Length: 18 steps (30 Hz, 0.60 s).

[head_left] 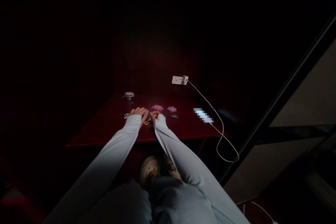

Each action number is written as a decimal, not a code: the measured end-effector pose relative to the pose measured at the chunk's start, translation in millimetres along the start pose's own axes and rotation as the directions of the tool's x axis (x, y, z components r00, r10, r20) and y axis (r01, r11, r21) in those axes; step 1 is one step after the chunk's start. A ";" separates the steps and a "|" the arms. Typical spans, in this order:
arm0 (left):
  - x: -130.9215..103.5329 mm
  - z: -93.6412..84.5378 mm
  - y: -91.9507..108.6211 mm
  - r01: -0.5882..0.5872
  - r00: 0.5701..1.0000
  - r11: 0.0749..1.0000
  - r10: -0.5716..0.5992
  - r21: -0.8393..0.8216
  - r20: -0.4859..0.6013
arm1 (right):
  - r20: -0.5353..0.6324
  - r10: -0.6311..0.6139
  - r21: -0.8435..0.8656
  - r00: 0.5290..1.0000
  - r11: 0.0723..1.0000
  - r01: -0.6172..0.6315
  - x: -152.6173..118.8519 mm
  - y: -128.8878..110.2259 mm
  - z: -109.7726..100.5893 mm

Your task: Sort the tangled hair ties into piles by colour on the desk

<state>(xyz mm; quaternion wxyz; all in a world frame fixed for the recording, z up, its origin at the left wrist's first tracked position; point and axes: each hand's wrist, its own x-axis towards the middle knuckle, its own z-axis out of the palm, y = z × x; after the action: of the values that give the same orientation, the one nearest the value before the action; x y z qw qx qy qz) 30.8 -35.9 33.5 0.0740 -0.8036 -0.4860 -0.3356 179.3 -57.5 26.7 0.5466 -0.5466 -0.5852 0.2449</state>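
Note:
My left hand point(140, 111) is over the dark red table point(105, 126), its fingers apart and pointing forward and right. Close beside it, my right hand point(155, 114) has its fingers bent together; anything between them is too small to make out. A yellow ring point(146, 123) and a dark ring point(150, 121) lie just below the hands. Green and pink loops point(126, 116) show at the left hand's outer side. Beyond the right hand are a pink pile point(157, 107), a purple pile point(172, 109) and a small teal pile point(174, 116) of little pieces.
A round clear container point(129, 95) stands at the back left. On the right lies a phone point(203, 115), blurred out, with a white cable point(223, 127) running to a wall socket point(177, 80). The cable loops over the table's right edge. Light-coloured clogs point(150, 169) show below.

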 end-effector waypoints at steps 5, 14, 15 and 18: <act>0.1 1.0 3.2 0.007 1.000 1.000 -0.007 0.006 0.031 | -0.019 -0.048 0.033 0.999 0.998 0.048 -1.3 -3.0 -1.4; 0.1 0.3 7.1 -0.064 0.994 0.998 0.064 -0.002 0.093 | 0.078 -0.048 0.044 0.996 0.998 0.045 -0.3 -3.6 -2.4; 0.4 0.8 6.8 -0.077 0.992 0.997 0.076 0.002 0.105 | 0.082 -0.055 0.049 0.995 0.997 0.052 -0.1 -2.9 -2.2; 1.1 3.4 3.9 -0.092 0.991 0.996 0.093 -0.008 0.100 | 0.079 -0.066 0.031 0.995 0.997 0.064 0.9 -1.3 -1.7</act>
<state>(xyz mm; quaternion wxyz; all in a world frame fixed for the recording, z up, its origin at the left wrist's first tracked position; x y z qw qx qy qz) 35.9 -35.7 32.3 0.0636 -0.8412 -0.4506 -0.2919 180.5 -57.6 28.6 0.5381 -0.5090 -0.6207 0.2570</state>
